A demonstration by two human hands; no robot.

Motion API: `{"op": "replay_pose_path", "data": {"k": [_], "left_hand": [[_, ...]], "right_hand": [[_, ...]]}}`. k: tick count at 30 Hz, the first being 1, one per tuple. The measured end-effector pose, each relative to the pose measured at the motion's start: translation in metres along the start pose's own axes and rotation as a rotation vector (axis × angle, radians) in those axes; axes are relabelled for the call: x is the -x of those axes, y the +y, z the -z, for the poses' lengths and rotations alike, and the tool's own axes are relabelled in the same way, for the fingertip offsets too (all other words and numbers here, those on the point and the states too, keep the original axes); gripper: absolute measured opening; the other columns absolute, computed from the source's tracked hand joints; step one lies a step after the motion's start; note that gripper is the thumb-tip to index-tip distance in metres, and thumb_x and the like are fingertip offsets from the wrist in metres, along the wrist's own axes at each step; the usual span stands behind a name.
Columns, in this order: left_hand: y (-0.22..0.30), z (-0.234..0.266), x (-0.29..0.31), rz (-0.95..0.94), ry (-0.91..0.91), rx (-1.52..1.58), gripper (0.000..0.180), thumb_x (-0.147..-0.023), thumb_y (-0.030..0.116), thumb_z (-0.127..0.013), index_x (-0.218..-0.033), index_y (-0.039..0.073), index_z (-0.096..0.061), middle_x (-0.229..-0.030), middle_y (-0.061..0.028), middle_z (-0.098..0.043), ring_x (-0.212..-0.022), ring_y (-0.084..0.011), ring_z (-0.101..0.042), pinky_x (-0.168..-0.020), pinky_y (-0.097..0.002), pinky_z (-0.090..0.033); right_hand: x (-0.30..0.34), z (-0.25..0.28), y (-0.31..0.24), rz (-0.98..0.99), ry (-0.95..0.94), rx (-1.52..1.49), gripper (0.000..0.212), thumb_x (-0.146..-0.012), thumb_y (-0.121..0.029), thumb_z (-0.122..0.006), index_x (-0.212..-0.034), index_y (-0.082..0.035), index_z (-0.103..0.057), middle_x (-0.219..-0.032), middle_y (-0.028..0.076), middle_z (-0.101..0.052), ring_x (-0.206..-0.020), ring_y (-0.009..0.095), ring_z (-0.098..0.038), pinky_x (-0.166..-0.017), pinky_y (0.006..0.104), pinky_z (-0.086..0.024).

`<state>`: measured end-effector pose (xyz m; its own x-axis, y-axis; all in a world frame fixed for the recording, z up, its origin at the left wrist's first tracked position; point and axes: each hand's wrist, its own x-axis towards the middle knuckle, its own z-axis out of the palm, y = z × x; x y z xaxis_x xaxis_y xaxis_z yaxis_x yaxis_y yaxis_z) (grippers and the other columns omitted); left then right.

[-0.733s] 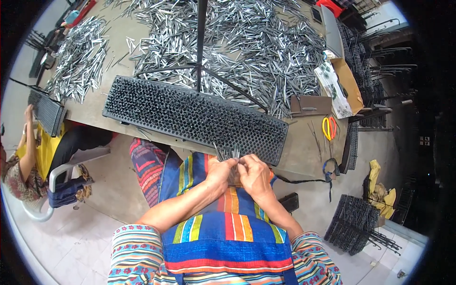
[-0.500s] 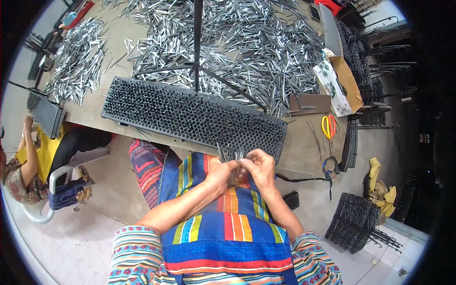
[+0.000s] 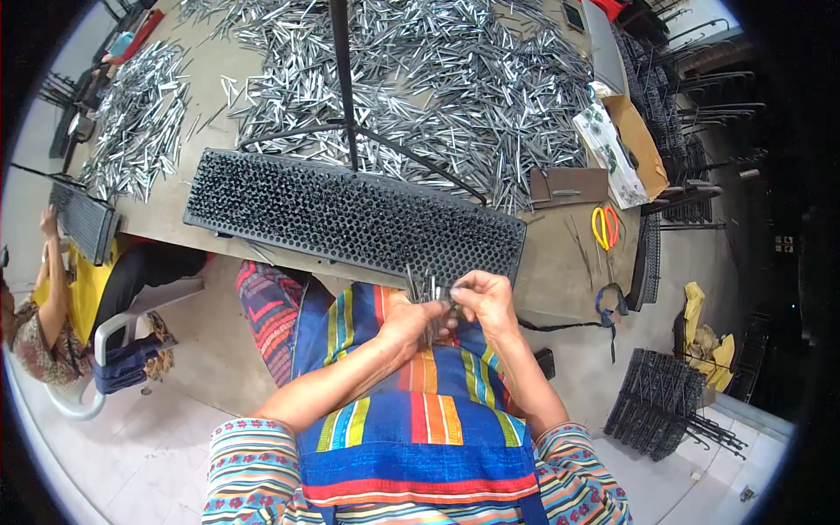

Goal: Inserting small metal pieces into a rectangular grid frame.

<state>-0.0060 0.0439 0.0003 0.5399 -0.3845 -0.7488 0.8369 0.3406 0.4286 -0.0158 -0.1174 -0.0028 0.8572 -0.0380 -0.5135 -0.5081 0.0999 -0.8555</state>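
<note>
My left hand (image 3: 405,322) is closed around a bunch of thin metal strips (image 3: 411,282), whose ends stick up above the fingers. Close beside it, my right hand (image 3: 488,302) pinches with thumb and fingertips near the top of the bunch; what it holds there is too small to name. Both hands are over my lap, at the front edge of a long black perforated tray (image 3: 350,229). Small dark pieces fill much of the tray, while round holes show along its front and right part. A large heap of loose metal strips (image 3: 437,96) lies behind the tray.
A dark upright pole (image 3: 346,87) with splayed legs stands behind the tray. Scissors (image 3: 605,229), a brown flat piece (image 3: 569,187) and an opened carton (image 3: 634,144) lie at right. Another person (image 3: 54,289) sits at left by a second tray (image 3: 85,222). Black racks (image 3: 654,402) stand on the floor.
My right hand has shifted slightly, its fingertips still pinched by the left hand. The strips in the left hand stand a little more apart. The view has moved slightly.
</note>
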Motion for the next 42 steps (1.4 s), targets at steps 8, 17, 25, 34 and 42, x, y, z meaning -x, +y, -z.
{"op": "replay_pose_path", "data": {"k": [8,17,25,34,42], "left_hand": [[-0.004,0.011,0.003,0.043,0.028,0.007,0.011,-0.081,-0.006,-0.058,-0.091,-0.001,-0.061,-0.074,-0.0127,-0.065,-0.060,-0.0210,-0.065,-0.051,-0.0334,-0.055],[-0.011,0.033,0.011,-0.003,-0.296,-0.270,0.016,-0.079,-0.007,-0.061,-0.093,-0.002,-0.061,-0.079,-0.0079,-0.064,-0.065,-0.0155,-0.063,-0.058,-0.0265,-0.053],[-0.003,0.023,0.010,-0.035,-0.106,-0.087,0.016,-0.079,-0.009,-0.056,-0.092,-0.001,-0.061,-0.078,-0.0100,-0.065,-0.060,-0.0152,-0.061,-0.058,-0.0282,-0.053],[0.003,0.006,0.001,0.035,-0.009,-0.020,0.021,-0.077,-0.011,-0.055,-0.095,0.000,-0.060,-0.081,-0.0125,-0.067,-0.064,-0.0194,-0.066,-0.054,-0.0323,-0.055],[0.003,0.002,-0.005,0.049,0.003,-0.011,0.021,-0.077,-0.011,-0.055,-0.092,0.001,-0.062,-0.076,-0.0103,-0.066,-0.059,-0.0171,-0.063,-0.049,-0.0305,-0.053]], "right_hand": [[-0.028,-0.001,-0.012,0.460,0.370,-0.001,0.009,-0.081,0.002,-0.067,-0.089,-0.001,-0.067,-0.070,-0.002,-0.058,-0.052,0.002,-0.045,-0.046,0.0174,-0.034],[-0.048,0.000,-0.005,0.714,0.406,0.253,0.008,-0.081,0.001,-0.068,-0.089,0.001,-0.068,-0.078,-0.002,-0.056,-0.057,0.002,-0.047,-0.049,0.0172,-0.035],[-0.044,0.002,0.000,0.776,0.464,0.353,0.009,-0.080,0.002,-0.068,-0.090,0.001,-0.068,-0.079,0.000,-0.059,-0.054,0.002,-0.047,-0.046,0.0180,-0.036],[-0.044,-0.004,-0.008,0.798,0.423,0.510,0.013,-0.077,0.005,-0.069,-0.089,0.002,-0.068,-0.074,0.002,-0.058,-0.056,0.005,-0.048,-0.050,0.0215,-0.038],[-0.045,-0.005,-0.012,0.830,0.417,0.604,0.012,-0.075,0.004,-0.069,-0.087,0.002,-0.068,-0.073,0.003,-0.059,-0.060,0.007,-0.051,-0.053,0.0235,-0.041]]}}
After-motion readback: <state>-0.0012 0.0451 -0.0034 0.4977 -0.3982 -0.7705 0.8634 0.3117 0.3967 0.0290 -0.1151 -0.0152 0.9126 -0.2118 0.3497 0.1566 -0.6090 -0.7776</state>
